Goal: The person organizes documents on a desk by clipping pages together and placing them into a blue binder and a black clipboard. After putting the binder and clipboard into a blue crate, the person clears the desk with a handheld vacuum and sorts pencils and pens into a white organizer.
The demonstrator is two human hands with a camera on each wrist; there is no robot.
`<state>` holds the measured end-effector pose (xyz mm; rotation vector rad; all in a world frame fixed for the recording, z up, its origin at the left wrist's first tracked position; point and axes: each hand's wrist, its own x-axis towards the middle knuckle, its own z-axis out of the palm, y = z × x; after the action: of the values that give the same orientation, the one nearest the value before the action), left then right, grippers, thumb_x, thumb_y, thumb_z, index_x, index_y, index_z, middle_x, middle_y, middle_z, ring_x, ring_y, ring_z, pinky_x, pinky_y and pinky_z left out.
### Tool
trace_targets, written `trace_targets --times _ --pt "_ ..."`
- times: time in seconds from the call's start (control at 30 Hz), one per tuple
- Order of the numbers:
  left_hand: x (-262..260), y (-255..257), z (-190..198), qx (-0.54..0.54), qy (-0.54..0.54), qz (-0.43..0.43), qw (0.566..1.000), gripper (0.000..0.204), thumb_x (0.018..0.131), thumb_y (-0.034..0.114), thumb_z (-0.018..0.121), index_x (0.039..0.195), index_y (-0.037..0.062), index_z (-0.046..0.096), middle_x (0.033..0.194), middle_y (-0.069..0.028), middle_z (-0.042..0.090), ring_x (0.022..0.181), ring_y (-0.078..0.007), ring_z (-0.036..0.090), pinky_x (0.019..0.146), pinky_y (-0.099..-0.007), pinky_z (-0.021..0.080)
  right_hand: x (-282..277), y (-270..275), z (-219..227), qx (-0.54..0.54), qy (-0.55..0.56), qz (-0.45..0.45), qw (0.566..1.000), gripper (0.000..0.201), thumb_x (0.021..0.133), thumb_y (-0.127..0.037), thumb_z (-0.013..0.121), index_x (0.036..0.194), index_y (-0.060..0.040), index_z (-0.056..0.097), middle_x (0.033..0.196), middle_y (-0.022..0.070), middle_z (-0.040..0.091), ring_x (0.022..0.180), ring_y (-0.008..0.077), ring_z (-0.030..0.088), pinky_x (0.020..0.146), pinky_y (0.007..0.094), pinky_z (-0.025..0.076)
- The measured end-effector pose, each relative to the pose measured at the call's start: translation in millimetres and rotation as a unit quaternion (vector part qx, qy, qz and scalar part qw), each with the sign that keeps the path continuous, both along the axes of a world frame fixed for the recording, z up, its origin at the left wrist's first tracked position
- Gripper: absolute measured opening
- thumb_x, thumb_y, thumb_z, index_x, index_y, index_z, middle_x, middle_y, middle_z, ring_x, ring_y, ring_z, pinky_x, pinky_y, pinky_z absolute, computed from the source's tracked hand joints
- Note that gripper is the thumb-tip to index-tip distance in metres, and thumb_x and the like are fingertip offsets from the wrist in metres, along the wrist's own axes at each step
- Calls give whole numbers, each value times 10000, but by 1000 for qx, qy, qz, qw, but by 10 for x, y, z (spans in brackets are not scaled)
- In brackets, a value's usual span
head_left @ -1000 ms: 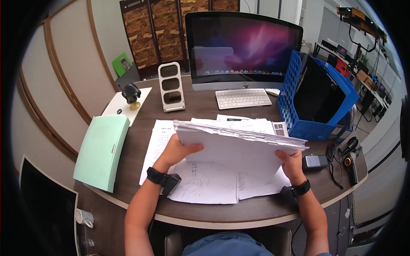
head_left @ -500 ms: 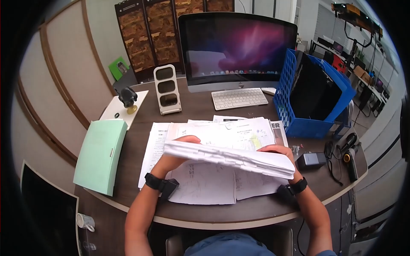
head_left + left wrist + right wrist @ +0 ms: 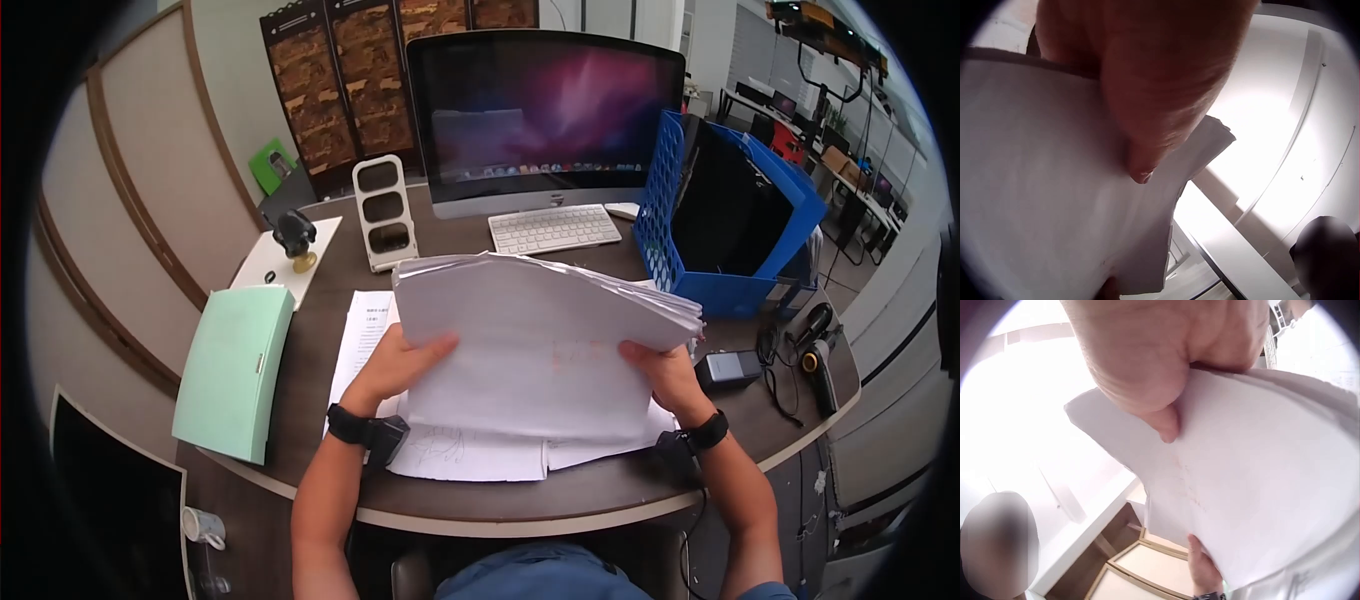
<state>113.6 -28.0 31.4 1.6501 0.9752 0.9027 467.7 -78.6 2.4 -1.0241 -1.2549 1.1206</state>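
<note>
A thick stack of white paper (image 3: 530, 350) is held up over the desk, its broad face towards me and its upper edge slightly fanned. My left hand (image 3: 398, 368) grips the left side, thumb on the near face and the other fingers hidden behind. On the right side my right hand (image 3: 668, 378) grips it the same way. The left wrist view shows the left hand (image 3: 1154, 75) pressing its thumb on the sheets. Faint orange marks show on the near face. Below the stack lie open pages (image 3: 470, 458) with pencil drawings, and a printed sheet (image 3: 360, 330) sticks out at left.
A mint-green file box (image 3: 232, 370) lies at the left. Behind the papers are a white keyboard (image 3: 555, 230), a monitor (image 3: 550, 120) and a white three-slot stand (image 3: 385, 215). At right stand a blue file holder (image 3: 720, 285), a grey box (image 3: 730, 370) and a black handheld device (image 3: 818, 370).
The stack tipped towards flat, showing its long edge and the papers behind, then tilted up again. Both hands kept hold of it throughout. The head view has shifted slightly.
</note>
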Motion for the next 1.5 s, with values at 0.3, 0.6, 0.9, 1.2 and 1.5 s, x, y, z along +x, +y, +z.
trace_targets --times 0.3,0.6,0.9,1.2,1.5 --pt "-35 -97 -127 -32 -49 0 998 330 925 213 638 1167 -10 607 1046 -43 641 916 -115 580 820 -269 483 -14 -32 52 -120 46 119 985 407 859 -77 689 1227 25 549 1132 94 615 1011 163 586 879 295 490" --pt "-341 145 -118 18 86 55 995 512 812 158 736 1254 0 532 1120 -80 620 978 -148 600 864 -297 479 21 16 -86 -122 -101 133 978 270 872 -84 671 1111 39 641 1032 81 657 927 134 594 838 270 485" --pt "792 3 646 310 285 -109 900 487 799 205 719 1231 37 570 1215 -184 601 1065 -325 595 922 -347 466 -162 -11 -121 -124 -87 220 964 269 906 -128 636 1122 33 646 1032 98 670 933 144 597 860 276 469" --pt "1038 289 368 158 324 -305 882 242 884 153 605 1107 85 669 968 -170 685 846 -318 647 783 -348 497 643 -21 534 -136 -237 231 934 271 908 -207 640 1091 -9 660 944 78 681 833 106 631 682 245 521" --pt "978 244 352 129 339 -273 891 270 888 152 614 1150 101 656 1008 -179 679 882 -311 643 828 -343 488 1875 587 21 -65 -644 80 758 230 775 -60 666 997 -16 700 952 142 701 880 283 672 808 338 518"
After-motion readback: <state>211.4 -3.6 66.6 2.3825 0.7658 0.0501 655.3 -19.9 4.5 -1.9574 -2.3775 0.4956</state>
